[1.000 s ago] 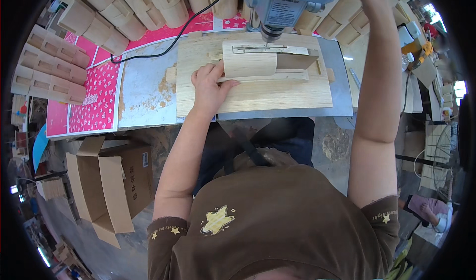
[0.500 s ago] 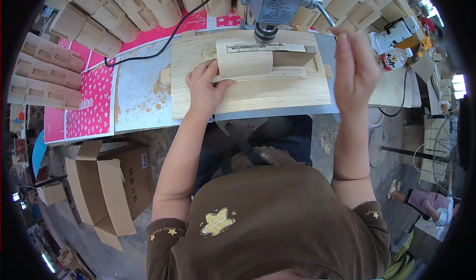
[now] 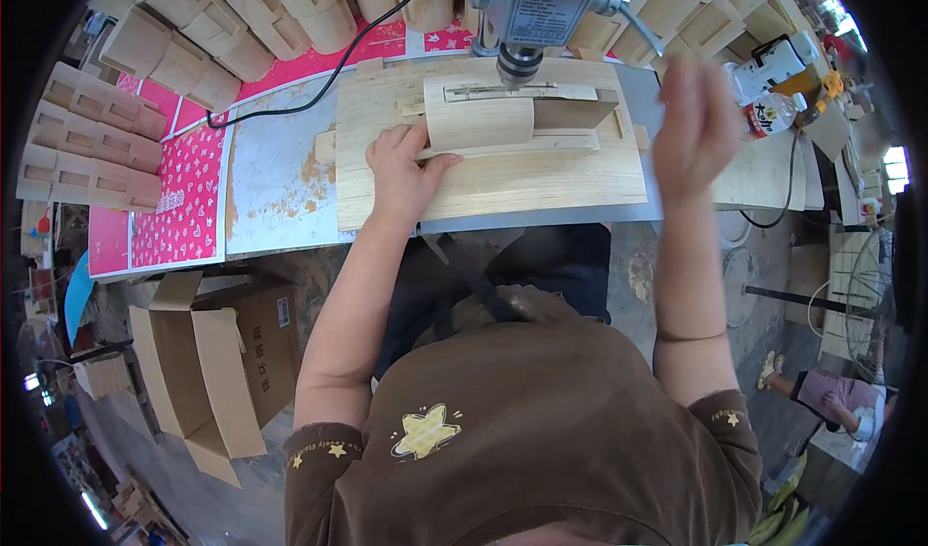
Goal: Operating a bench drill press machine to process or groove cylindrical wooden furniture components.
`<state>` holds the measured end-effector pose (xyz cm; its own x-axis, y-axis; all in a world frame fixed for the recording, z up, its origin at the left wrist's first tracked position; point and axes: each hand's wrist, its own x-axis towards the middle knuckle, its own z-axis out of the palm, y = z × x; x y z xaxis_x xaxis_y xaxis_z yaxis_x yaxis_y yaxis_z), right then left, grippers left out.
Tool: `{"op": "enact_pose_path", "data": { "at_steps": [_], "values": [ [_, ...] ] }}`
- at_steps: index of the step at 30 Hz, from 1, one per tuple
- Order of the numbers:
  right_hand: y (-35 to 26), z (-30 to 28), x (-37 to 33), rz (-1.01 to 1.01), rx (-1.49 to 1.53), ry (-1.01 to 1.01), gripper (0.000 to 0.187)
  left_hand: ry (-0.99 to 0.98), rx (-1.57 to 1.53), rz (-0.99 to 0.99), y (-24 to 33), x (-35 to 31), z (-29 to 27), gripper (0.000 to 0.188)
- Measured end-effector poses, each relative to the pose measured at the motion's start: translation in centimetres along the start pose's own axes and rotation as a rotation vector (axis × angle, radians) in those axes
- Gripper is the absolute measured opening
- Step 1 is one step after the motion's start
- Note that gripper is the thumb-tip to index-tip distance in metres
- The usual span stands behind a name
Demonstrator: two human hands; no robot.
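A pale wooden piece with a curved face (image 3: pixel 478 123) lies in a fixture of wooden strips (image 3: pixel 565 140) on a flat wooden board (image 3: pixel 541 184). My left hand (image 3: pixel 398 169) grips the piece's left end, its thumb along the front strip. Just above the piece's back edge is the chuck (image 3: pixel 519 65) of a small grey-blue bench drill (image 3: pixel 551 10); any bit in it is hard to make out. To the right of the drill, my right hand (image 3: pixel 694 126) is raised, curled at the end of the drill's feed lever (image 3: pixel 640 26) and slightly blurred.
Stacked wooden pieces with cut-outs (image 3: pixel 92 145) line the table's left and back. A black cable (image 3: pixel 333 74) curves over the tabletop. Bottles (image 3: pixel 770 113) stand at the right. An open cardboard box (image 3: pixel 227 382) sits on the floor at left; another person (image 3: pixel 841 401) is far right.
My right hand has shifted slightly right and its fingers look more curled; the feed lever's angle has changed a little. My left hand and the wooden piece keep their places.
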<state>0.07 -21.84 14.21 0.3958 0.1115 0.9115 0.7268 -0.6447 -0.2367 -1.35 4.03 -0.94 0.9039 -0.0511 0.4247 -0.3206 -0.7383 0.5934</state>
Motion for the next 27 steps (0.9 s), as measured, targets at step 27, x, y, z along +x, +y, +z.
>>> {"op": "enact_pose_path", "data": {
  "at_steps": [27],
  "values": [
    [-0.8, 1.2, -3.7, 0.146, 0.003, -0.106, 0.007, 0.0, -0.076, 0.019, 2.7, 0.9, 2.8, 0.054]
  ]
}}
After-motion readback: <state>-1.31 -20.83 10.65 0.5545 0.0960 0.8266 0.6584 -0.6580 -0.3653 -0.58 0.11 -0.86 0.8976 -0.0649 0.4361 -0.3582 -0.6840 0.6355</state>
